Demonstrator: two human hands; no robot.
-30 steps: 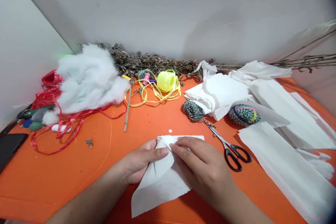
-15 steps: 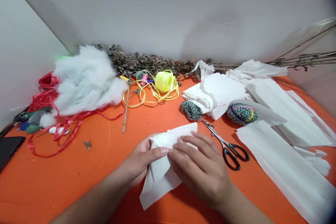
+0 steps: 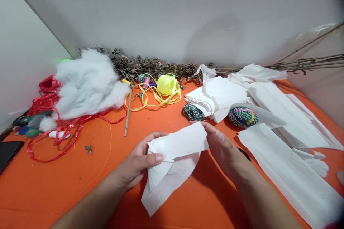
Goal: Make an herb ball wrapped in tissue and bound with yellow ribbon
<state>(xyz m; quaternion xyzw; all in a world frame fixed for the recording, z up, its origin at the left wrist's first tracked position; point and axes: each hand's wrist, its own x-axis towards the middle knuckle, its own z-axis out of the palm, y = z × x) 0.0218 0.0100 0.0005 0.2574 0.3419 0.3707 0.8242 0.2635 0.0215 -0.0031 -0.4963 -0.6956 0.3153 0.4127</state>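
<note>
A folded piece of white paper [image 3: 182, 143] is held up over the orange table, one flap hanging down toward the lower left. My left hand [image 3: 142, 159] pinches its left end, thumb on top and fingers behind. At the right end, my right hand [image 3: 221, 146] grips the edge, its thumb up and its other fingers partly hidden behind the paper. Just beyond lies a bundle of dark green and white yarn [image 3: 193, 112]. Scissors lie mostly hidden behind my right hand, with part of a black handle [image 3: 245, 154] showing.
White fluffy stuffing [image 3: 87, 87] and red ribbon [image 3: 44, 103] lie at the left. Yellow ribbon [image 3: 166, 85] and a thin stick [image 3: 128, 114] are near the middle. Dried twigs [image 3: 150, 65] line the wall. White sheets [image 3: 290, 171] and a yarn ball [image 3: 242, 117] are at the right.
My right hand has moved right, from the paper's middle to its right end, and now covers most of the scissors. The paper's upper part is spread out to the right.
</note>
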